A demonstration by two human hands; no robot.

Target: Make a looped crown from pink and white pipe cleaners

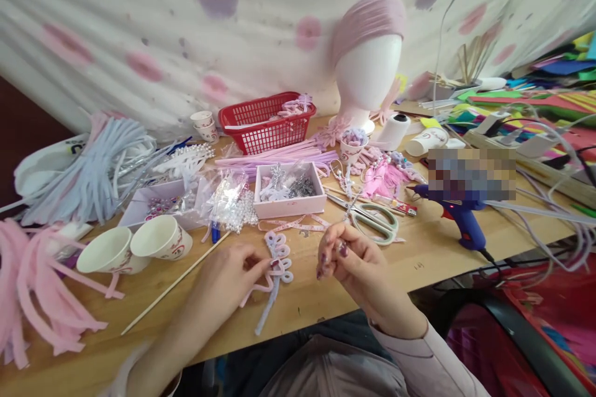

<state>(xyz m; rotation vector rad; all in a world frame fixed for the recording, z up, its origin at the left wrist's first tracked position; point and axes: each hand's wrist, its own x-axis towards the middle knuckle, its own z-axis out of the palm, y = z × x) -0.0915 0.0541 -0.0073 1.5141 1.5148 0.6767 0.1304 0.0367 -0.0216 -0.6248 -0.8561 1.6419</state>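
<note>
My left hand (pixel 230 276) pinches a small piece of looped pipe cleaners (pixel 279 251) near its middle, thumb and forefinger closed on it. The piece has pale lilac and pink curls, a lilac stem pointing down toward the table's front edge and a loose pink end by my fingers. Beside it, to the right and apart from it, my right hand (pixel 351 260) is raised with curled fingers and the thumb against them. What those fingers hold, if anything, is too small to make out. Scissors (pixel 372 223) with pale green handles lie just beyond my right hand.
Paper cups (pixel 161 239) and a wooden stick (pixel 174 285) are at left, by pink pipe cleaners (pixel 46 291). Behind are a box of beads (pixel 291 206), a red basket (pixel 233 130) and a foam head (pixel 367 74). A blue glue gun (pixel 468 223) lies right, its cord trailing off the edge.
</note>
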